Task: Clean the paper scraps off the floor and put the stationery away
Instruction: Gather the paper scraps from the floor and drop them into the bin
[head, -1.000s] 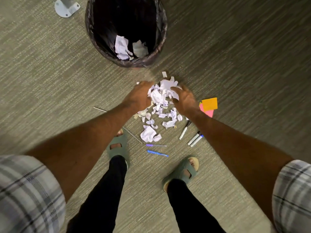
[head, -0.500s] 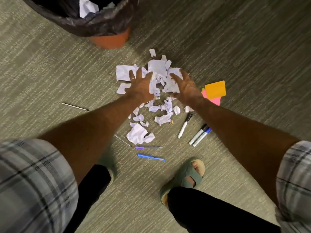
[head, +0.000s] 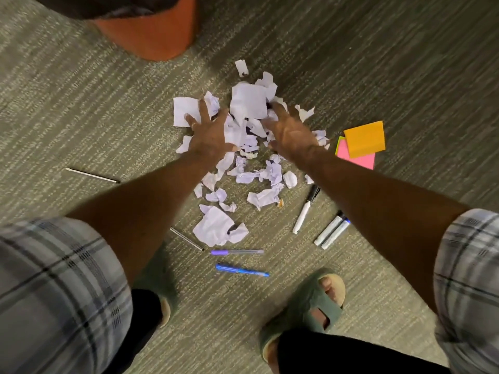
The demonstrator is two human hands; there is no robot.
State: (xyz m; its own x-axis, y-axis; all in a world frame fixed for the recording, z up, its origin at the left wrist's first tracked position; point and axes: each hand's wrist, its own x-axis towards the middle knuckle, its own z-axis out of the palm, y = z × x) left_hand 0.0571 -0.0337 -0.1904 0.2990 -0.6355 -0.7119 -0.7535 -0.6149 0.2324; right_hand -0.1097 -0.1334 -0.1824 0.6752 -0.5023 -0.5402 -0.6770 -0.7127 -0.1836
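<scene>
A heap of white paper scraps (head: 249,103) lies on the grey carpet below an orange bin (head: 151,36) lined with a black bag. My left hand (head: 209,132) rests on the heap's left side with fingers spread. My right hand (head: 290,130) presses flat on its right side, fingers apart. More scraps (head: 216,228) trail toward my feet. Stationery lies around: a black-capped marker (head: 306,209), two markers side by side (head: 332,230), a purple pen (head: 236,252), a blue pen (head: 241,270), two thin sticks (head: 91,175) (head: 186,238), and orange sticky notes (head: 364,139) over pink ones.
My two feet in green sandals (head: 310,300) stand close below the pens. Bare carpet stretches to the left and to the far right of the heap.
My hands held a bunch of scraps together a second ago; now they lie spread flat on the heap. The view dropped lower, so the bin slid up and out of frame.
</scene>
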